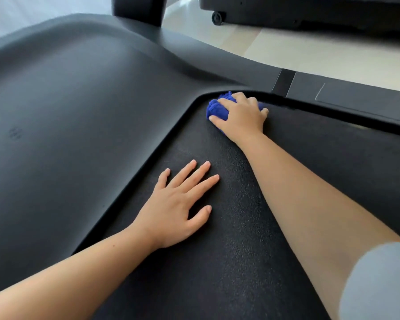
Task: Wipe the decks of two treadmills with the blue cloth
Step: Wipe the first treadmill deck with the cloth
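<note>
The treadmill's black textured deck (229, 239) fills the lower middle of the view. At its far right corner lies a bunched blue cloth (217, 107), and my right hand (240, 116) grips it from above, fingers curled over it, pressing it onto the belt by the side rail. My left hand (180, 204) rests flat on the deck nearer to me, fingers straight and spread, holding nothing. Most of the cloth is hidden under my right hand.
A smooth dark motor cover (67, 112) rises left of the deck. A dark side rail (346, 98) runs along the right edge. Beyond it is pale floor (310, 47), with a second machine's base and its wheel (217, 18) at the top right.
</note>
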`<state>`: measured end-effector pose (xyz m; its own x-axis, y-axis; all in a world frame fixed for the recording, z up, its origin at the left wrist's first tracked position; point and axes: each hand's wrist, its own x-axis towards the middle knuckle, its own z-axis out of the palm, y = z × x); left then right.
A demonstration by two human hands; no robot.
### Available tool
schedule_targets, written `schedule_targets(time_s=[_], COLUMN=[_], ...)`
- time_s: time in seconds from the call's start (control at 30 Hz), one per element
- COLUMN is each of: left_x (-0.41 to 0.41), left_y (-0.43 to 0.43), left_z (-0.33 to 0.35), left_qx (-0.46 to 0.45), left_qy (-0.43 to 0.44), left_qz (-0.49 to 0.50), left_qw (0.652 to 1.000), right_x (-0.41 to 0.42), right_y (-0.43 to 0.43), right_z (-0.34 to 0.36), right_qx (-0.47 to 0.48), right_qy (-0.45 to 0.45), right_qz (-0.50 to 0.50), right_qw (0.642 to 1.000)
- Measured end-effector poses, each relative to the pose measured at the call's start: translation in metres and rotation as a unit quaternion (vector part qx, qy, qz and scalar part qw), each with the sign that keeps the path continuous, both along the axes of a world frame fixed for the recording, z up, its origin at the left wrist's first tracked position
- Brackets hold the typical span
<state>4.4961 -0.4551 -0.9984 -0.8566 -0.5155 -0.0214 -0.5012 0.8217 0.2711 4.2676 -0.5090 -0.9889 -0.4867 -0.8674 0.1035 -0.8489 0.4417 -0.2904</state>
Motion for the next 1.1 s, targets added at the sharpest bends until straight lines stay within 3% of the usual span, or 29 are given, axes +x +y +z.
schedule_targets(time_s=[0.17, 0.33, 0.63, 1.1], left_x=[-0.001, -0.001, -0.001, -0.001], left_y=[-0.002, 0.0, 0.0, 0.012], left_z=[0.0, 0.001, 0.0, 0.003], left_qx=[0.004, 0.005, 0.007, -0.036], left_qy=[-0.005, -0.009, 0.0, -0.018], left_qz=[-0.007, -0.001, -0.004, 0.024], left_qw=[1.0, 1.0, 1.0, 0.999], right_x=[-0.019, -0.033, -0.005, 0.058], right_y=[0.041, 0.069, 0.024, 0.086], right_z=[0.0, -0.005, 0.001, 0.002], right_qx=[-0.027, -0.024, -0.012, 0.019], right_qy=[0.002, 0.004, 0.016, 0.025], right_qz=[0.035, -0.031, -0.001, 0.022], right_qw=[0.999, 0.999, 1.0, 0.999])
